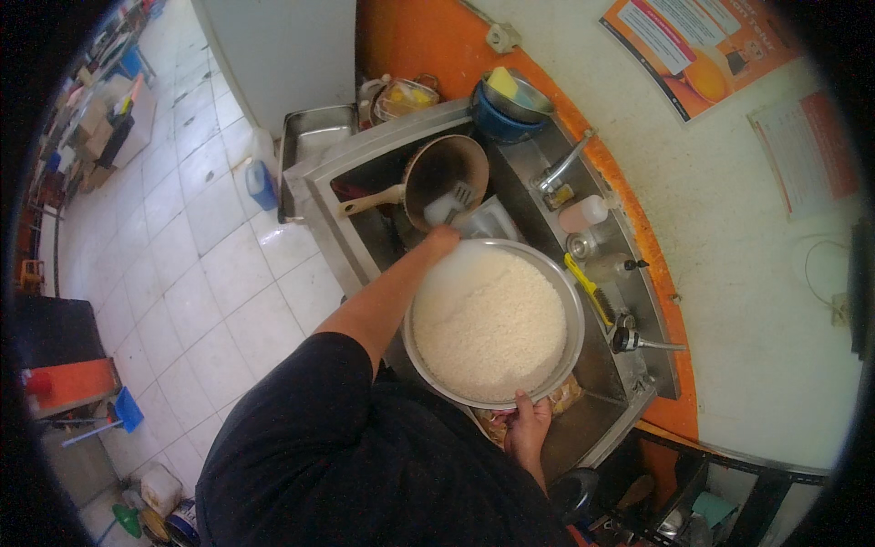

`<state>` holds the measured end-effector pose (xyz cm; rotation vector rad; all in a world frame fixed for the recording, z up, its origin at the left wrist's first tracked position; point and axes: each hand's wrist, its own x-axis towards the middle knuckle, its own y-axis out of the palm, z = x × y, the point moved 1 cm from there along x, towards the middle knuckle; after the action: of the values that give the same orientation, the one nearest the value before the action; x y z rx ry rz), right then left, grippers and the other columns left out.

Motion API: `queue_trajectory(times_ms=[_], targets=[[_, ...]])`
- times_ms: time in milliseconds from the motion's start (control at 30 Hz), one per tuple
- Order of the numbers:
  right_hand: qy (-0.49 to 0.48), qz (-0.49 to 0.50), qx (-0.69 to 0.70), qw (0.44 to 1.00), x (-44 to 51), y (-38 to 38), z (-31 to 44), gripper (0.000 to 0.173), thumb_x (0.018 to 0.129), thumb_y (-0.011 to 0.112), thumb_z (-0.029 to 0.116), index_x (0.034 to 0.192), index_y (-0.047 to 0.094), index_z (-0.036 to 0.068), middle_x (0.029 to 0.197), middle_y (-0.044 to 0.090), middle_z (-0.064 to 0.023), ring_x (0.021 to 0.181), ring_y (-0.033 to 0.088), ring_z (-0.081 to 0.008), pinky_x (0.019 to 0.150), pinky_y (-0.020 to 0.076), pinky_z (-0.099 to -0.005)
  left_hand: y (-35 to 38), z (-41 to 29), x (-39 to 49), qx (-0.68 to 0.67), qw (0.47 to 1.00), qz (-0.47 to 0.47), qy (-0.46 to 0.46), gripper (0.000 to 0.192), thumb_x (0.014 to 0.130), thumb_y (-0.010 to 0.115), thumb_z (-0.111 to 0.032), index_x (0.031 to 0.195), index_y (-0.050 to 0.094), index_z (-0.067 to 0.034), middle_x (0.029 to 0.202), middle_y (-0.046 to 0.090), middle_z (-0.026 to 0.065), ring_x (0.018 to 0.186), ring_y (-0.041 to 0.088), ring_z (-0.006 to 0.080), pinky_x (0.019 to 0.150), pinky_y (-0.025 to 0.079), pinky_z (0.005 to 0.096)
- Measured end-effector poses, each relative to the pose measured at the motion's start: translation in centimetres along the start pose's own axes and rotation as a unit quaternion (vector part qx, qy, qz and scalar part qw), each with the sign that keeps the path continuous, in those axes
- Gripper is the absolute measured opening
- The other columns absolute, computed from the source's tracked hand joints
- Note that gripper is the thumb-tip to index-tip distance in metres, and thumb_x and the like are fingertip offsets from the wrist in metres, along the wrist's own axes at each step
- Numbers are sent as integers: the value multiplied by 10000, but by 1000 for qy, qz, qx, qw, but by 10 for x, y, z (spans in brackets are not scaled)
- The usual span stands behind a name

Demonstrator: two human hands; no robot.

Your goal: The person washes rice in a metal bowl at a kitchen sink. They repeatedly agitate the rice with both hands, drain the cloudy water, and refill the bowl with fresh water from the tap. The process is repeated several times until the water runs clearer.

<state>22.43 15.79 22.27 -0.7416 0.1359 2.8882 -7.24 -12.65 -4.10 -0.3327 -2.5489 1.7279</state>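
Note:
A wide metal bowl (576, 328) holds uncooked rice grains (502, 314) with cloudy water at its upper left side. My left hand (444, 239) grips the bowl's far rim, its fingers mostly hidden. At the near rim, my right hand (528, 420) holds on with the thumb over the edge and fingers beneath. The bowl is over a stainless steel double sink. Beyond it, a pan (448, 167) with a light handle and a slotted spatula (463, 193) lie in the far basin. Part of a bag or food scraps (566, 396) shows below the bowl.
Along the sink's back ledge are a faucet (564, 164), a pink liquid bottle (583, 214), a yellow-handled brush (589, 288) and a second faucet (646, 342). Stacked bowls (509, 113) stand at the far corner. A metal tray (318, 130) and a blue liquid jug (260, 183) are at the left.

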Motion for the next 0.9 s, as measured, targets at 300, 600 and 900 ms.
queue_trajectory(times_ms=[300,600,900], targets=[[7,5,0,1000,-2,3,5,195,1003,549,99,1152,524,-23,900,699,-165,623,680,-228,464,539,-316,-21,-9,-7,-66,996,48,-47,297,912,526,-171,1065,720,-6,1081,712,213,987,698,381,873,548,476],[-4,7,-14,1000,-4,7,9,195,1004,542,107,1142,536,-31,863,700,-158,610,678,-220,464,535,-310,-13,-9,-2,-222,960,68,-155,357,1001,469,-226,1166,691,0,1187,678,221,1075,662,389,962,517,466],[21,-18,-25,999,-1,-5,-13,235,988,566,122,1163,545,-33,872,696,-158,623,686,-243,466,533,-328,-61,2,-41,-164,978,57,-117,347,971,524,-302,1161,722,-89,1161,710,165,1099,672,343,946,530,429]])
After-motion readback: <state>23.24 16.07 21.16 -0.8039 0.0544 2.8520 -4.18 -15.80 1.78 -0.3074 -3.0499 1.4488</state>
